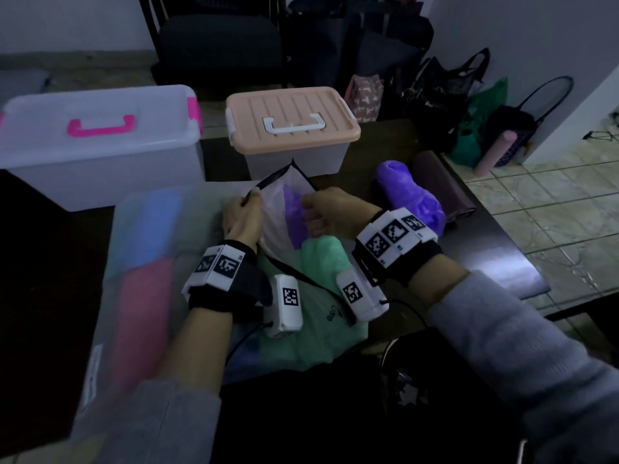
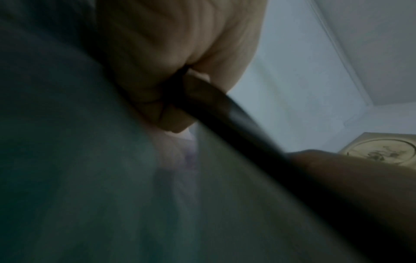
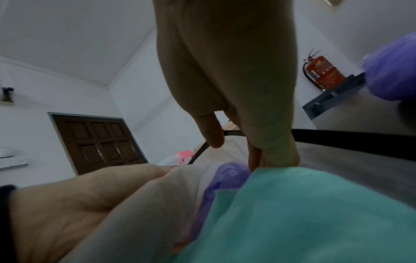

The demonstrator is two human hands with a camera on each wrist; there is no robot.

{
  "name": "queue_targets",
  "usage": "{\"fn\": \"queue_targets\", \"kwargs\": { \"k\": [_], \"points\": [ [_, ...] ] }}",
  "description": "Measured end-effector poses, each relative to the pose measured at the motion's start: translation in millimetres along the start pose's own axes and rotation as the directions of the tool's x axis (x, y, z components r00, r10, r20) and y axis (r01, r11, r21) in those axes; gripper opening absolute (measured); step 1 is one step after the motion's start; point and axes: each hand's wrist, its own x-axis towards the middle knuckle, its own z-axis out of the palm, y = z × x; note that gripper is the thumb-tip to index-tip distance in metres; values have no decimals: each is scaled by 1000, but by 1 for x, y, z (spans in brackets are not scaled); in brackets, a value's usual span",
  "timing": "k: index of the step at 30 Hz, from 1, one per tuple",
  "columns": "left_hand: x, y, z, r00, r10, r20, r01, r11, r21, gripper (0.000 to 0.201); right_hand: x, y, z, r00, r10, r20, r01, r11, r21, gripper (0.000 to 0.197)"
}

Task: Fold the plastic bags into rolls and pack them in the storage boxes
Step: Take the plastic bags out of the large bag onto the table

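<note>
Both hands at one translucent pouch with black trim [image 1: 281, 195], held upright over the bench [image 1: 469, 249], just in front of the peach-lidded box [image 1: 291, 125]. Left grip [image 1: 243, 219] pinched on the pouch's black rim; right grip [image 1: 326, 214] curled at the opposite edge, mouth spread between. Inside: a purple bag [image 1: 294, 216] and a green bag [image 1: 321, 259], long axes running toward the body. Right hand nearer both. Loose purple roll [image 1: 412, 199] well right.

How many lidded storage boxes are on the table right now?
2: a clear box with pink handle at the far left, and a box with peach lid at the far middle. Others may be out of view.
</note>
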Motion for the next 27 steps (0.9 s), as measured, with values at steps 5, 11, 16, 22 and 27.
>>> {"fn": "queue_targets", "kwargs": {
  "k": [5,11,16,22,27],
  "points": [
    [-2,-2,1,1000,-26,-4,26,999,-32,45,3,-2,4,994,107,13,-107,994,-4,33],
    [3,-3,2,996,-89,-29,88,996,-9,49,10,-5,5,984,172,38,-171,985,-25,54],
    [4,-2,4,993,-107,-50,108,994,19,51,19,-4,3,992,85,92,-91,994,56,69],
    [5,-5,5,992,-120,-46,119,992,-30,49,14,-10,12,955,82,284,-109,991,78,68],
    [6,-6,5,991,-127,-39,125,991,-48,48,6,-13,7,935,105,340,-172,969,176,25]
  ]
}}
